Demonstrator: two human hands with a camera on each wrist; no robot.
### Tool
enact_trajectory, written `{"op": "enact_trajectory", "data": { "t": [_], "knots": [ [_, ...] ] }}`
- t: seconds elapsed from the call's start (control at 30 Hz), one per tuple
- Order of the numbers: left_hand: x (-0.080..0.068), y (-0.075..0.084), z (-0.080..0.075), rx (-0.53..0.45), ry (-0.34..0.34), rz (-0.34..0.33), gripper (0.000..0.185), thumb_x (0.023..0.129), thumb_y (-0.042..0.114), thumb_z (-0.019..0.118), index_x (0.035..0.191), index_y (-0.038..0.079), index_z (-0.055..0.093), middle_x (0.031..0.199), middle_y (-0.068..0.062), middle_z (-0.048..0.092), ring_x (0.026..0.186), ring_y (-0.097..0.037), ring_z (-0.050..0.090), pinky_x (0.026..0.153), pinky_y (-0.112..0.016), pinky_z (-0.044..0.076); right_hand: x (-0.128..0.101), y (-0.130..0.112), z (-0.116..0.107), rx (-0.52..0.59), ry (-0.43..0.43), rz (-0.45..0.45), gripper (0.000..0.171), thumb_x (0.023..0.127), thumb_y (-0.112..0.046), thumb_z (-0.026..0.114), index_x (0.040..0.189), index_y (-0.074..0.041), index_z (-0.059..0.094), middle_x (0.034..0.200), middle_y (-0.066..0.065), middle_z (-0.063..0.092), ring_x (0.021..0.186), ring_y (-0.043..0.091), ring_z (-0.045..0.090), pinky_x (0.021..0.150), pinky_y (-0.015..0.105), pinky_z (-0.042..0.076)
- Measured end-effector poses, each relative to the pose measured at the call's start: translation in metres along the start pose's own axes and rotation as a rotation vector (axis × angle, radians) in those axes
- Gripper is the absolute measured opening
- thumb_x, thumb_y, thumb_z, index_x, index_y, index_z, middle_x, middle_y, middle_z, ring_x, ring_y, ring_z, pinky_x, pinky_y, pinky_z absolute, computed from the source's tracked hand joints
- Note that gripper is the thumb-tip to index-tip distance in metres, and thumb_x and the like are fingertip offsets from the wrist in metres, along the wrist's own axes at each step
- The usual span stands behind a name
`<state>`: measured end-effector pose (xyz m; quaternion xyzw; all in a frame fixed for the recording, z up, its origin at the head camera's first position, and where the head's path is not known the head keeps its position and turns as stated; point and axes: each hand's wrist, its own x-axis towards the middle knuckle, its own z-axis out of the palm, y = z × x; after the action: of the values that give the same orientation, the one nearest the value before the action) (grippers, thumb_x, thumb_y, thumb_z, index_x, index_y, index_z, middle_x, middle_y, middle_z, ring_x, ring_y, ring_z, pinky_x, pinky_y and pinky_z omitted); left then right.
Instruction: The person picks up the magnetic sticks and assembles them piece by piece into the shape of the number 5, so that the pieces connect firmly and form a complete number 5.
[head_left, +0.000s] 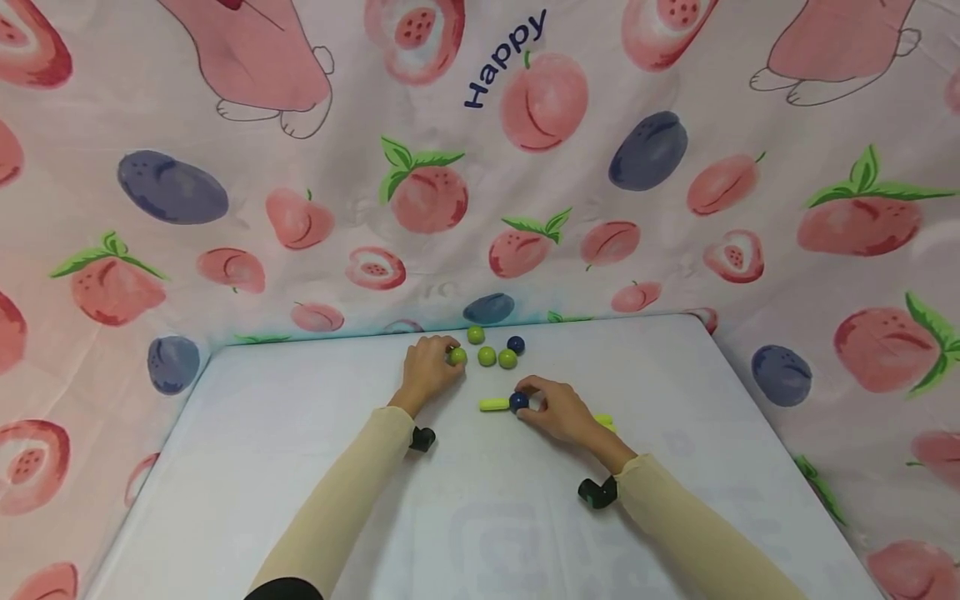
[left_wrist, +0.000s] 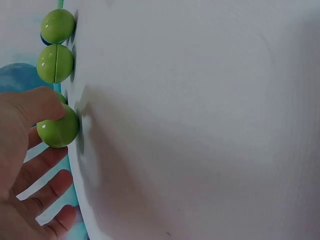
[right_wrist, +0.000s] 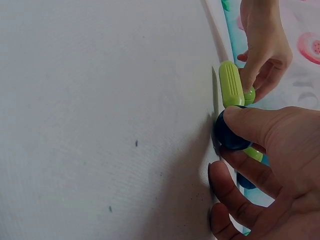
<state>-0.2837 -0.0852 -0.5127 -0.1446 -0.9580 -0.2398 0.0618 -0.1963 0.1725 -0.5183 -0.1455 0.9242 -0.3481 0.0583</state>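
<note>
Green ball (head_left: 458,357) sits near the far edge of the white tabletop (head_left: 300,467), approx mid-width; left hand (head_left: 427,368) pinches it w/ thumb + fingertips, ball resting on the surface. Left wrist view confirms: thumb on top of the ball, other fingers spread loose below it. Right hand (head_left: 558,410) is a bit nearer the front edge, just right of centre, thumb and fingers curled round a dark blue ball (head_left: 518,402) that touches the end of a yellow-green stick (head_left: 494,405) lying flat, pointing left. Right wrist view: blue ball pressed against the stick's end, stick ribbed. Second yellow-green piece (head_left: 604,421) pokes out from behind the right hand, mostly hidden. Loose cluster by the far edge, just right of the left hand: three more green balls (head_left: 487,356) and another dark blue ball (head_left: 515,344), close together, some touching. Fruit-print cloth (head_left: 645,150) hangs behind and around the tabletop.
</note>
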Motion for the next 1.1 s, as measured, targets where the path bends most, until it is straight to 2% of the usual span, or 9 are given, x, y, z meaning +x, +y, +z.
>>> {"op": "enact_trajectory", "data": {
  "t": [0.23, 0.5, 0.77, 0.93, 1.1],
  "knots": [
    [-0.002, -0.003, -0.004, -0.118, -0.024, -0.009, 0.030, 0.088, 0.018, 0.079, 0.116, 0.007, 0.076, 0.110, -0.009, 0.075, 0.103, -0.031, 0.063, 0.094, -0.051, 0.048, 0.000, 0.000, -0.002, -0.001, 0.004, 0.001, 0.038, 0.091, -0.019, 0.080, 0.126, -0.016, 0.067, 0.117, 0.001, 0.071, 0.081, 0.014, 0.054, 0.074, 0.032, 0.047],
    [-0.007, -0.007, -0.006, -0.193, -0.079, -0.006, 0.029, 0.088, 0.017, 0.082, 0.114, 0.007, 0.075, 0.112, -0.007, 0.075, 0.109, -0.031, 0.063, 0.100, -0.048, 0.046, 0.000, -0.001, -0.002, 0.004, 0.002, 0.015, 0.038, 0.091, -0.020, 0.080, 0.126, -0.017, 0.067, 0.117, 0.001, 0.071, 0.083, 0.015, 0.054, 0.076, 0.033, 0.047],
    [-0.017, -0.009, -0.012, -0.219, -0.173, -0.006, 0.029, 0.090, 0.016, 0.081, 0.117, 0.008, 0.074, 0.115, -0.006, 0.074, 0.099, -0.025, 0.062, 0.090, -0.042, 0.050, -0.001, -0.001, 0.000, 0.003, 0.003, 0.033, 0.038, 0.092, -0.020, 0.079, 0.128, -0.018, 0.067, 0.119, 0.001, 0.071, 0.082, 0.016, 0.053, 0.074, 0.033, 0.046],
    [-0.025, -0.011, -0.016, -0.219, -0.226, -0.008, 0.031, 0.090, 0.017, 0.080, 0.120, 0.010, 0.074, 0.114, -0.003, 0.073, 0.091, -0.021, 0.056, 0.083, -0.037, 0.047, 0.002, -0.002, 0.000, -0.007, 0.027, 0.028, 0.037, 0.092, -0.021, 0.078, 0.128, -0.019, 0.067, 0.121, 0.003, 0.071, 0.082, 0.015, 0.055, 0.075, 0.034, 0.048],
    [-0.032, -0.010, -0.020, -0.241, -0.267, -0.005, 0.031, 0.090, 0.016, 0.080, 0.120, 0.012, 0.074, 0.113, -0.001, 0.073, 0.091, -0.021, 0.055, 0.080, -0.035, 0.045, 0.007, -0.001, 0.001, -0.022, 0.052, 0.019, 0.035, 0.093, -0.021, 0.078, 0.126, -0.019, 0.068, 0.122, 0.004, 0.071, 0.083, 0.015, 0.057, 0.075, 0.034, 0.049]
  ]
}}
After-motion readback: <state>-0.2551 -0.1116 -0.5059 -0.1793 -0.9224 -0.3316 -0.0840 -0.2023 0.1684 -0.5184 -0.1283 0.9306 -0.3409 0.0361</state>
